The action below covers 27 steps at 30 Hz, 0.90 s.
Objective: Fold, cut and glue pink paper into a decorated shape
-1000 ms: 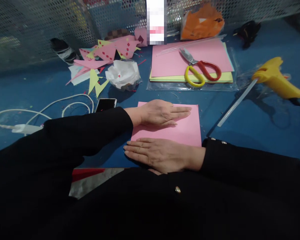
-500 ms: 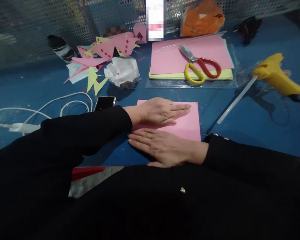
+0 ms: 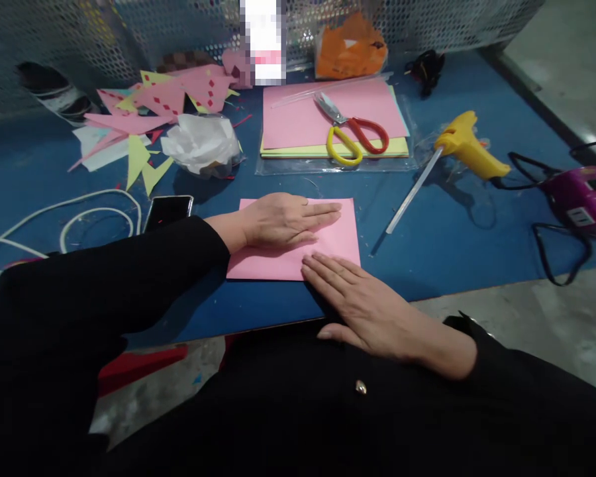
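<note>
Left hand (image 3: 280, 221) touches pink paper (image 3: 267, 266); right hand (image 3: 361, 303) too.

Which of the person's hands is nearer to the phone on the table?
Left. The left hand lies flat on the pink sheet, to the right of the phone; the right hand is farther right, at the sheet's near edge.

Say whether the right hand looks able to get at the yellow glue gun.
Probably yes. The right hand looks open, over the near edge of the pink paper, and I see nothing blocking its way across the table to the glue gun.
</note>
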### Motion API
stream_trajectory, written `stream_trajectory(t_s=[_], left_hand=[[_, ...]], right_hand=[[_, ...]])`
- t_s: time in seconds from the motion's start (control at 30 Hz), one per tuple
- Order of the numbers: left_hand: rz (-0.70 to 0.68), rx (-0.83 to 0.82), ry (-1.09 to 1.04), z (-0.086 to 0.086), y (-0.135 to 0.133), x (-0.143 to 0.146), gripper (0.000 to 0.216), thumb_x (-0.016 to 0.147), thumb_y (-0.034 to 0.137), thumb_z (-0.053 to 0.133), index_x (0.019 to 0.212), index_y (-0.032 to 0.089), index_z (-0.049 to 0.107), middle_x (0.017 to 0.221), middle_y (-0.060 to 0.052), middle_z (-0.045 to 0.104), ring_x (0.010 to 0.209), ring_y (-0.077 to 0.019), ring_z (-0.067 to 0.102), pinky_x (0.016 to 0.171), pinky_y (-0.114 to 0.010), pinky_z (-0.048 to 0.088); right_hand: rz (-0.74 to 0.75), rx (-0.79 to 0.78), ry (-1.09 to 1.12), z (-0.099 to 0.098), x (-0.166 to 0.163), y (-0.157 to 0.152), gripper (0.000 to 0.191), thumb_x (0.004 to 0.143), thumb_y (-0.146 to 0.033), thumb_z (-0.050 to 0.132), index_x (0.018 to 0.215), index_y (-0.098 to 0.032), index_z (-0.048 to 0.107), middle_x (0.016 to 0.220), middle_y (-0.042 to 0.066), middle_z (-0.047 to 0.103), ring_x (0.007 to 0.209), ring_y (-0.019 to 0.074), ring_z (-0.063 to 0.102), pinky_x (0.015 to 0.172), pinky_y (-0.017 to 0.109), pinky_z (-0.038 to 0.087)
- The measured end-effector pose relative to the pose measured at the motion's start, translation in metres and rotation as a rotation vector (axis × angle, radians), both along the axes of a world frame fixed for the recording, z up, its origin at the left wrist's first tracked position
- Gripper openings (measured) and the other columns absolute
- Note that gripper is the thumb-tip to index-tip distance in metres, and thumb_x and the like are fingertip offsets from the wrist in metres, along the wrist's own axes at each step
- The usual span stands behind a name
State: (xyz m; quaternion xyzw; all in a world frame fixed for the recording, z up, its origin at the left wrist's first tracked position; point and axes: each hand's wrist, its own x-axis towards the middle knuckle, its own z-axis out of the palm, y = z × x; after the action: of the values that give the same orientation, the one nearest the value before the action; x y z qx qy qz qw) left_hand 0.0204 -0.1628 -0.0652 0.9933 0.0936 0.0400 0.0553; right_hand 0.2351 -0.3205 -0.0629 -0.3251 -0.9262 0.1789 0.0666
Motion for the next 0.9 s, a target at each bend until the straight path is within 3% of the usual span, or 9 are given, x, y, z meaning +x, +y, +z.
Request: stream_trajectory(t_s=[0.13, 0.27, 0.33, 0.4, 0.47, 0.53, 0.67, 0.8, 0.9], left_hand=[[0.026, 0.047, 0.111, 0.012, -0.004, 0.002, 0.056, 0.103, 0.038, 0.032, 0.153, 0.014, 0.040, 0.160, -0.013, 0.039, 0.125, -0.0253, 0.058, 0.100, -0.040, 0.045], [0.243, 0.157, 0.144, 0.027, -0.034, 0.012, 0.043, 0.103, 0.031, 0.035, 0.136, 0.016, 0.059, 0.146, -0.012, 0.058, 0.105, -0.0248, 0.066, 0.090, -0.041, 0.046], [0.313, 0.169, 0.142, 0.029, -0.060, 0.017, 0.047, 0.105, 0.034, 0.031, 0.136, 0.011, 0.058, 0.148, -0.015, 0.055, 0.120, -0.0292, 0.060, 0.099, -0.043, 0.043], [0.342, 0.087, 0.143, 0.024, -0.086, 0.020, 0.066, 0.103, 0.056, 0.030, 0.145, 0.009, 0.048, 0.156, -0.019, 0.044, 0.142, -0.0339, 0.042, 0.113, -0.049, 0.032], [0.390, 0.008, 0.130, 0.014, -0.107, 0.017, 0.098, 0.090, 0.081, 0.025, 0.153, 0.007, 0.034, 0.162, -0.021, 0.032, 0.151, -0.0353, 0.028, 0.119, -0.051, 0.026], [0.454, -0.016, 0.116, 0.005, -0.121, 0.008, 0.102, 0.088, 0.084, 0.019, 0.156, 0.008, 0.024, 0.164, -0.022, 0.026, 0.154, -0.0333, 0.022, 0.121, -0.051, 0.021], [0.614, 0.023, 0.069, -0.005, -0.138, -0.025, 0.105, 0.087, 0.084, 0.023, 0.159, 0.008, 0.014, 0.162, -0.025, 0.029, 0.152, -0.0356, 0.027, 0.120, -0.053, 0.026], [0.747, 0.096, 0.096, -0.004, -0.158, -0.064, 0.098, 0.093, 0.077, 0.024, 0.161, 0.009, 0.006, 0.161, -0.026, 0.031, 0.149, -0.0378, 0.033, 0.117, -0.056, 0.032], [0.808, 0.144, 0.131, 0.004, -0.170, -0.079, 0.093, 0.095, 0.073, 0.025, 0.160, 0.007, 0.013, 0.158, -0.027, 0.037, 0.147, -0.0413, 0.035, 0.112, -0.062, 0.037]], right_hand=[[-0.043, 0.045, -0.026, 0.000, 0.028, -0.012, 0.079, 0.101, -0.060, 0.035, 0.157, -0.005, 0.028, 0.165, 0.020, 0.023, 0.154, 0.0300, 0.022, 0.122, 0.051, 0.030], [-0.047, 0.068, -0.008, -0.001, 0.034, -0.012, 0.074, 0.101, -0.055, 0.041, 0.156, -0.006, 0.032, 0.163, 0.020, 0.029, 0.152, 0.0300, 0.027, 0.122, 0.053, 0.031], [-0.039, 0.087, -0.006, -0.002, 0.032, -0.010, 0.069, 0.101, -0.052, 0.042, 0.154, -0.006, 0.037, 0.161, 0.020, 0.034, 0.150, 0.0312, 0.032, 0.121, 0.054, 0.032], [-0.029, 0.116, 0.003, -0.003, 0.031, -0.008, 0.065, 0.102, -0.048, 0.042, 0.151, -0.006, 0.041, 0.158, 0.019, 0.039, 0.149, 0.0319, 0.035, 0.121, 0.056, 0.032], [-0.029, 0.133, 0.016, -0.004, 0.032, -0.007, 0.063, 0.102, -0.046, 0.041, 0.151, -0.006, 0.042, 0.158, 0.018, 0.041, 0.148, 0.0311, 0.036, 0.120, 0.055, 0.033], [-0.032, 0.125, 0.033, -0.005, 0.033, -0.006, 0.061, 0.102, -0.042, 0.042, 0.152, -0.007, 0.041, 0.159, 0.017, 0.040, 0.149, 0.0294, 0.036, 0.121, 0.054, 0.033], [-0.017, 0.089, 0.054, -0.005, 0.037, -0.005, 0.059, 0.102, -0.038, 0.042, 0.154, -0.011, 0.037, 0.160, 0.015, 0.037, 0.150, 0.0267, 0.033, 0.121, 0.054, 0.033], [0.007, 0.124, 0.011, -0.004, 0.042, -0.004, 0.058, 0.103, -0.038, 0.041, 0.154, -0.010, 0.038, 0.161, 0.013, 0.036, 0.150, 0.0261, 0.034, 0.120, 0.053, 0.035], [-0.004, 0.198, 0.010, -0.007, 0.045, -0.008, 0.054, 0.103, -0.035, 0.043, 0.149, -0.007, 0.044, 0.157, 0.014, 0.042, 0.146, 0.0272, 0.041, 0.116, 0.052, 0.042]])
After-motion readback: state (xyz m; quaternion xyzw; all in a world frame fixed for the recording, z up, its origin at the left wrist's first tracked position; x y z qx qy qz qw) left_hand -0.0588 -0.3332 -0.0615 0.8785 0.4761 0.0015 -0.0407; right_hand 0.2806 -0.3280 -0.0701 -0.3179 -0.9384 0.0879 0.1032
